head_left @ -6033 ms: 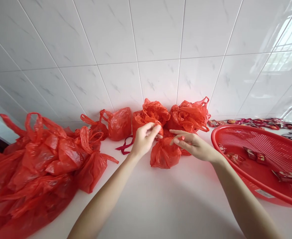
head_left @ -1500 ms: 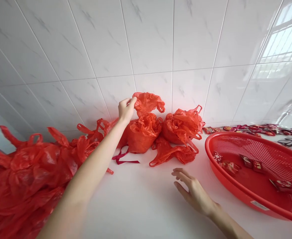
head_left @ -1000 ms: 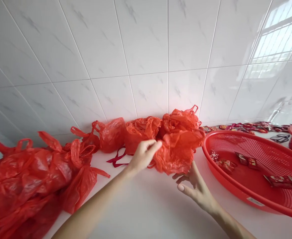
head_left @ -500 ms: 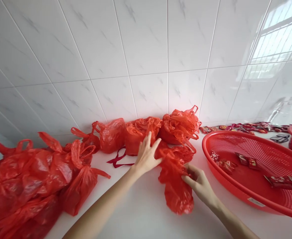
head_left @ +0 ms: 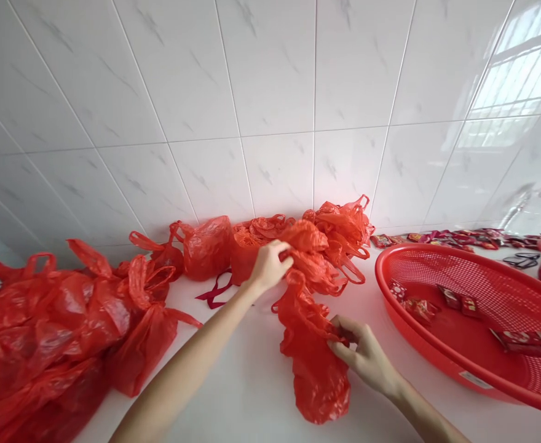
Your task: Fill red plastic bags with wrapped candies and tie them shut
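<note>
My left hand [head_left: 269, 266] is closed on the top of a crumpled red plastic bag [head_left: 314, 351] and lifts it above the white counter [head_left: 252, 394]. My right hand [head_left: 361, 355] pinches the same bag lower down, at its right side. The bag hangs stretched between the two hands, its bottom resting on the counter. Just behind it, several tied red bags [head_left: 339, 227] sit in a row against the tiled wall.
A large heap of red plastic bags [head_left: 53, 326] covers the counter's left. A big red mesh basket [head_left: 473, 320] with a few small wrapped packets stands on the right; more packets [head_left: 464, 236] lie along the wall behind it. A dark red ribbon [head_left: 213, 294] lies near the bags.
Over the last second my left hand went from flat and open to gripping the bag's top and raising it. My right hand keeps its pinch lower down, and the bag is now pulled long.
</note>
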`<state>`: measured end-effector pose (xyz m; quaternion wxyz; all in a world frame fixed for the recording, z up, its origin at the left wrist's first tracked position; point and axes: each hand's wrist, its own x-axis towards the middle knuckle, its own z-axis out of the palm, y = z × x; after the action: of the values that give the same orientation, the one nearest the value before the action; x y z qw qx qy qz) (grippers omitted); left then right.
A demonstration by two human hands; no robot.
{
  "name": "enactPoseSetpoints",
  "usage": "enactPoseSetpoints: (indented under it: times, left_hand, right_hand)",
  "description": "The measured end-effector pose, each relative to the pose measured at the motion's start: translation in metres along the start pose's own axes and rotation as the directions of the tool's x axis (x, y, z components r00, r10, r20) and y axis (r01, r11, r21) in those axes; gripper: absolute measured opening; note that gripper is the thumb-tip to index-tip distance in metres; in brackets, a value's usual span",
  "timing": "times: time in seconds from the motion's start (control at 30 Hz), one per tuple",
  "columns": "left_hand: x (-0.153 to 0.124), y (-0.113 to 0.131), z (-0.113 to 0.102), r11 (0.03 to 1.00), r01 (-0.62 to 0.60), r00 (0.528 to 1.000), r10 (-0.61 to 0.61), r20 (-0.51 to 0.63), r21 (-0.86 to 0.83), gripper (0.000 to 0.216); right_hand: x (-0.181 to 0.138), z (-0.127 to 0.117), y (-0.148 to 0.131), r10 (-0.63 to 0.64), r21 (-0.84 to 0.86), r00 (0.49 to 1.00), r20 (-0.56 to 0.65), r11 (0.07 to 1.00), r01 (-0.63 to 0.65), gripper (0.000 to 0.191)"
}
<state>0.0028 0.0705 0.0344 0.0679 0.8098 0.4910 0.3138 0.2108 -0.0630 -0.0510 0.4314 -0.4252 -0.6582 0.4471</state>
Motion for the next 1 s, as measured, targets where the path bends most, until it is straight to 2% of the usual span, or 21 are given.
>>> enactPoseSetpoints:
  times: [0.03, 0.1, 0.17, 0.2, 0.27, 0.33, 0.43, 0.53, 0.6, 0.63, 0.67, 0.73, 0.77, 0.83, 0.9, 0.93, 1.0]
  left_hand:
    - [0.009, 0.002, -0.013, 1.000, 0.000, 0.995, 0.000, -0.096, -0.003, 0.028]
    - [0.030, 0.003, -0.037, 1.000, -0.029, 0.934, 0.027, -0.357, 0.000, 0.025]
    - [0.054, -0.001, -0.056, 0.997, 0.011, 0.880, 0.026, -0.474, 0.076, 0.022]
    - [0.065, -0.005, -0.062, 0.990, 0.063, 0.874, 0.005, -0.486, 0.123, 0.023]
    - [0.083, -0.015, -0.070, 0.956, 0.200, 0.912, -0.102, -0.398, 0.213, 0.023]
    - [0.093, -0.026, -0.073, 0.935, 0.251, 0.938, -0.171, -0.302, 0.251, 0.031]
    - [0.093, -0.036, -0.076, 0.933, 0.243, 0.959, -0.191, -0.209, 0.264, 0.054]
    - [0.077, -0.032, -0.076, 0.949, 0.175, 0.974, -0.128, -0.188, 0.261, 0.052]
    - [0.057, -0.021, -0.070, 0.974, 0.072, 0.990, -0.044, -0.130, 0.214, 0.040]
    - [0.044, -0.015, -0.063, 0.986, 0.018, 0.998, -0.009, -0.058, 0.163, 0.034]
    - [0.031, -0.008, -0.054, 0.991, -0.005, 0.997, -0.006, 0.081, 0.131, 0.031]
    - [0.004, 0.003, -0.030, 0.985, -0.027, 0.943, -0.030, 0.330, 0.168, 0.041]
    - [-0.009, 0.007, -0.015, 0.975, -0.035, 0.919, -0.055, 0.391, 0.220, 0.051]
    - [-0.027, 0.010, 0.015, 0.948, -0.004, 0.882, -0.148, 0.448, 0.320, 0.071]
    - [-0.036, 0.008, 0.040, 0.937, 0.005, 0.881, -0.170, 0.442, 0.350, 0.078]
    - [-0.036, 0.005, 0.050, 0.936, 0.008, 0.887, -0.170, 0.430, 0.351, 0.073]
    - [-0.032, 0.000, 0.060, 0.938, 0.021, 0.906, -0.164, 0.391, 0.345, 0.048]
  right_hand:
    - [-0.001, 0.000, -0.001, -0.001, -0.008, 1.000, -0.001, 1.000, 0.001, 0.011]
    - [-0.002, 0.002, -0.003, -0.008, -0.023, 1.000, -0.007, 1.000, 0.008, 0.011]
    - [-0.002, 0.002, -0.003, -0.018, -0.030, 1.000, -0.014, 0.999, 0.018, 0.012]
    - [-0.002, 0.002, -0.003, -0.023, -0.029, 1.000, -0.016, 0.999, 0.022, 0.012]
    - [-0.001, 0.001, -0.002, -0.032, -0.032, 0.999, -0.027, 0.999, 0.031, 0.014]
    - [0.000, 0.000, 0.000, -0.033, -0.044, 0.999, -0.037, 0.999, 0.031, 0.015]
    - [0.000, 0.000, 0.001, -0.026, -0.061, 0.999, -0.033, 0.998, 0.024, 0.014]
    - [-0.002, 0.001, -0.001, -0.022, -0.057, 1.000, -0.009, 0.998, 0.022, 0.010]
    - [-0.003, 0.001, -0.003, -0.017, -0.056, 0.999, 0.041, 0.998, 0.019, 0.008]
    - [-0.004, 0.002, -0.004, -0.010, -0.056, 0.997, 0.082, 0.998, 0.015, 0.008]
    - [-0.005, 0.002, -0.004, -0.003, -0.056, 0.991, 0.130, 0.998, 0.010, 0.008]
    - [-0.006, 0.004, -0.004, 0.008, -0.056, 0.975, 0.221, 0.998, 0.005, 0.009]
    - [-0.007, 0.004, -0.004, 0.011, -0.056, 0.967, 0.255, 0.998, 0.004, 0.010]
    - [-0.007, 0.006, -0.002, 0.016, -0.060, 0.955, 0.297, 0.998, 0.002, 0.012]
    - [-0.007, 0.006, 0.000, 0.024, -0.067, 0.950, 0.312, 0.998, -0.003, 0.012]
    - [-0.007, 0.006, 0.001, 0.027, -0.072, 0.950, 0.313, 0.997, -0.004, 0.011]
    - [-0.006, 0.006, 0.002, 0.024, -0.087, 0.951, 0.307, 0.996, 0.003, 0.009]
